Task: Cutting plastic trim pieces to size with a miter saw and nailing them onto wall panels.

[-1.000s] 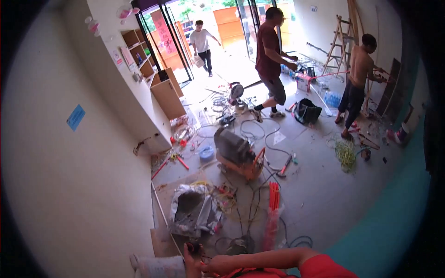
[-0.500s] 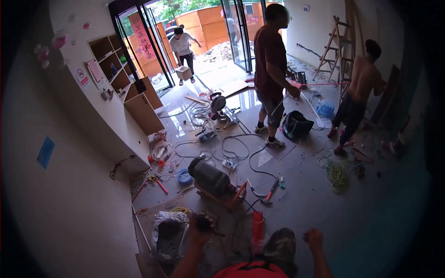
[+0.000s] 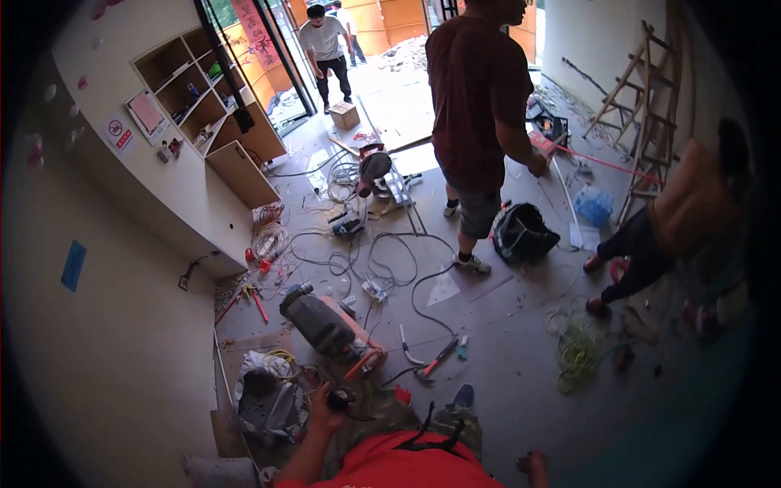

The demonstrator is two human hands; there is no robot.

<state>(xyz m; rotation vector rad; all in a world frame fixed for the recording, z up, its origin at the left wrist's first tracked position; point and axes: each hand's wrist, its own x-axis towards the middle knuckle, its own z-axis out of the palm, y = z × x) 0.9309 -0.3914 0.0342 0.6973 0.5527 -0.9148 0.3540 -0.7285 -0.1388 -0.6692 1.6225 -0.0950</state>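
My left hand [image 3: 324, 416] is closed around a dark, rounded object [image 3: 340, 398] whose kind I cannot make out. Beside that hand lies a crumpled grey-white sack [image 3: 272, 403] with a coil of yellow cord [image 3: 281, 363] at its top. Just ahead is a dark cylindrical machine [image 3: 317, 321] on an orange frame, like a compressor. Low at the right, my right hand [image 3: 533, 467] hangs by my side, fingers loosely apart and nothing seen in them. A hammer [image 3: 440, 358] with a red and black handle rests on the floor beyond my feet.
Cables [image 3: 411, 264] snake over the floor toward a miter saw [image 3: 375, 172]. A person in a dark red shirt [image 3: 476, 106] stands by a black tool bag [image 3: 525, 233]. Another bends near a wooden ladder [image 3: 643, 114]. A third stands behind a cardboard box [image 3: 344, 115] by the doorway.
My view has shifted, and both my hands sit lower in it. The person at the doorway has set the cardboard box on the floor. The shirtless person at the right leans over more.
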